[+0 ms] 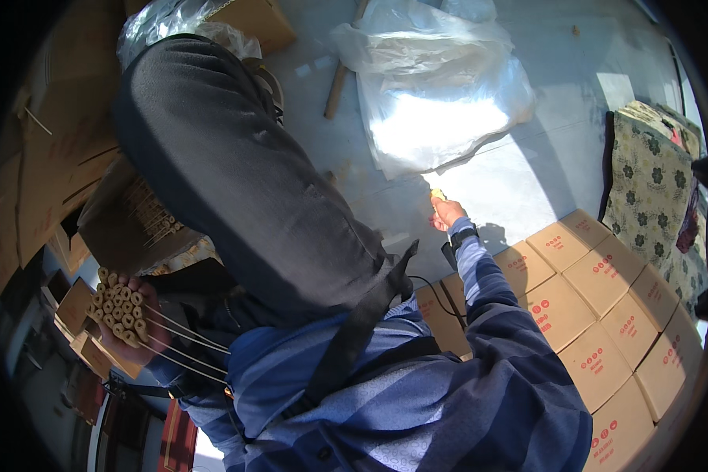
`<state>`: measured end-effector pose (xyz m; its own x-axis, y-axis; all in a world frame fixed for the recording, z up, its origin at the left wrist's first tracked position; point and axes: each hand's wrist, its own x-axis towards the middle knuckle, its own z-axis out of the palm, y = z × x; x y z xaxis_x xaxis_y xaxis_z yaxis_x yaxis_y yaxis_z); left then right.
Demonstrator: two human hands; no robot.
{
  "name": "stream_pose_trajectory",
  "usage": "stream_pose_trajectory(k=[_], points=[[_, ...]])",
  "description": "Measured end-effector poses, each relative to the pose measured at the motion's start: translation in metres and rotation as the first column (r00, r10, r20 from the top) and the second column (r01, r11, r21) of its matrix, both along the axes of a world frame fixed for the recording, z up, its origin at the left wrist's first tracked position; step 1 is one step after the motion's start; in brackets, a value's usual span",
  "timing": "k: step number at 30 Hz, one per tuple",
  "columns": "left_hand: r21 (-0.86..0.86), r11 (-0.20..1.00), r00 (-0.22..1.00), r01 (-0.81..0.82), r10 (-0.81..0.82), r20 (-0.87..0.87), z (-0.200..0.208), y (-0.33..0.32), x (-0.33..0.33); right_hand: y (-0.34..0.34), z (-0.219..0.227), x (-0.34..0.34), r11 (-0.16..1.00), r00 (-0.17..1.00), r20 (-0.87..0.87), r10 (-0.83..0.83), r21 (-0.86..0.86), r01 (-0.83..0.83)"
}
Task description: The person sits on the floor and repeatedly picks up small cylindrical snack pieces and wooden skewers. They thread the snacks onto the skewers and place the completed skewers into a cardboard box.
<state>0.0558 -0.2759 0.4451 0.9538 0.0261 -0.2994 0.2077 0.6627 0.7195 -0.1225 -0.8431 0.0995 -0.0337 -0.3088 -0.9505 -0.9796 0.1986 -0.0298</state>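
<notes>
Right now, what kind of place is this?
Maybe a packing room: brown cardboard boxes sit side by side, plastic sheeting lies on the floor, and the left hand holds a bundle of sticks with thick tan ends.

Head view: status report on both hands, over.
Left hand gripping bundle of sticks, ring-shaped ends facing camera. Right hand outstretched, holding small yellowish item, kind unclear. Translucent plastic sheeting beyond right hand.

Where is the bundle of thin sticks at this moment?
In the head view, the bundle is on the left side, in the left hand, below the open box of similar sticks.
</notes>
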Motion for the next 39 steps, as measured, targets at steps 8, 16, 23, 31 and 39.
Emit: stream_pose_trajectory(k=[8, 16, 23, 31, 39], points=[[-0.007, 1.000, 1.000, -0.025, 0.025, -0.004, -0.003, -0.001, 0.000, -0.007, -0.002, 0.006, 0.999, 1.000, -0.014, -0.017, 0.042, 0.018], [0.012, 1.000, 1.000, -0.028, 0.028, -0.009, -0.003, 0.001, -0.001, 0.013, -0.009, 0.016, 1.000, 1.000, -0.020, 0.005, -0.003, -0.006], [0.025, 0.999, 1.000, -0.024, 0.025, -0.019, -0.002, 0.004, -0.004, 0.012, -0.003, 0.007, 0.995, 0.996, -0.019, -0.092, -0.039, 0.091], [0.001, 1.000, 1.000, 0.013, -0.013, -0.001, -0.004, -0.003, 0.001, -0.011, -0.003, 0.009, 0.996, 0.996, 0.024, -0.084, 0.007, 0.084], [0.013, 1.000, 1.000, 0.027, -0.027, 0.007, -0.004, -0.005, -0.001, -0.008, -0.001, 0.008, 0.993, 0.994, 0.050, -0.099, 0.061, 0.096]])
